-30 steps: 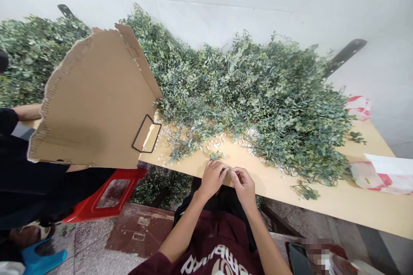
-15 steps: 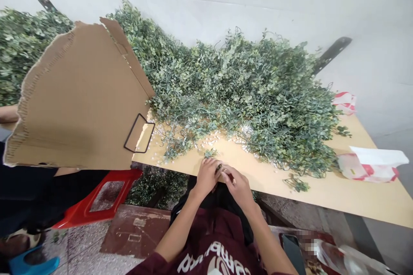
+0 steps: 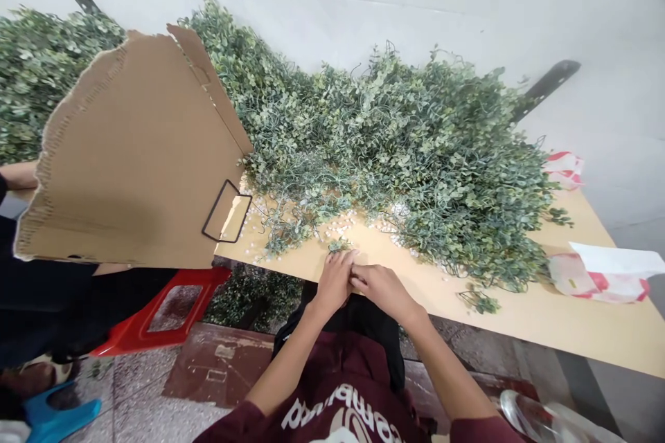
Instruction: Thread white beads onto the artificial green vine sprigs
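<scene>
At the table's near edge, the left hand (image 3: pixel 334 282) and the right hand (image 3: pixel 383 288) sit close together, fingers curled inward, fingertips meeting low over the board. Both hands narrow; cannot tell whether anything small is pinched between them. A small leafy sprig (image 3: pixel 339 246) lies on the tabletop just beyond the left hand's fingers.

Table (image 3: pixel 524 318): smooth pale wooden board, straight front edge. Tiny rounded white beads (image 3: pixel 340 228) lie scattered in a loose band along the foot of a large heap of leafy stems (image 3: pixel 405 166). Heap: thin wiry stems, small round waxy grey-green leaves, densely tangled, banked against glossy white wall tiles (image 3: pixel 395 0).

Left of the hands, a sheet of corrugated cardboard (image 3: pixel 140 152) stands tilted, its torn edge wavy and ribbed, a black wire loop (image 3: pixel 227 211) set at its lower corner. Behind it, the bare forearm (image 3: pixel 18 175) of a person in dark clothes. Below, a red plastic stool (image 3: pixel 161 311) and a second mass of the same foliage (image 3: pixel 249 297) on the floor. Far right on the board, a red-and-white plastic bag (image 3: pixel 597 280) under white paper. The person's own maroon sweatshirt (image 3: pixel 332 387) carries white lettering, its sleeves reaching toward the wrists.
</scene>
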Available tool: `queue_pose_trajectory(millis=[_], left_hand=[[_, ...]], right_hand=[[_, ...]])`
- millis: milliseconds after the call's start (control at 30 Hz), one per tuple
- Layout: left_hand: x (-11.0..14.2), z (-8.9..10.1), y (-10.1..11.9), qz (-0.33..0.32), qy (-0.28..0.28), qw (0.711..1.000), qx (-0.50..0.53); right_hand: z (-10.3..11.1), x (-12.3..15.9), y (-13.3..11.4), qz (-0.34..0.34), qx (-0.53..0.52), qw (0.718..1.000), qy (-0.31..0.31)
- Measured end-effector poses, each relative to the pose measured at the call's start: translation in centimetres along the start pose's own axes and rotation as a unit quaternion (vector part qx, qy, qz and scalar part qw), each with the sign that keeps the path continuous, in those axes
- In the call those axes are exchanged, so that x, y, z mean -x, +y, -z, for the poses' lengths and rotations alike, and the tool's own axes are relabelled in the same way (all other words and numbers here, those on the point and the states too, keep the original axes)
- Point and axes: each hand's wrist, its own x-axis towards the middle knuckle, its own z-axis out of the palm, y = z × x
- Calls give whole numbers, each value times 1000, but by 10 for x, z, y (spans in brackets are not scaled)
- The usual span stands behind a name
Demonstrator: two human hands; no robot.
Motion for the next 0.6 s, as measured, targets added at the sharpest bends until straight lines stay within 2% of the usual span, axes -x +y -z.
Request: queue_pose_trajectory(millis=[67,200,333,467,600], left_hand=[[0,0,1,5,-9,1000,-2],[-1,4,5,13,-11,1000,-1],[-1,12,6,7,-13,1000,26],[0,16,3,3,-7,997,81],[-2,11,-3,2,12,995,104]], right_hand=[[-1,1,2,-16,0,1000,8],[-5,14,13,-31,-95,994,40],[-21,33,23,-87,-148,978,120],[-35,38,23,-98,-102,981,131],[-37,23,19,-107,-10,988,111]])
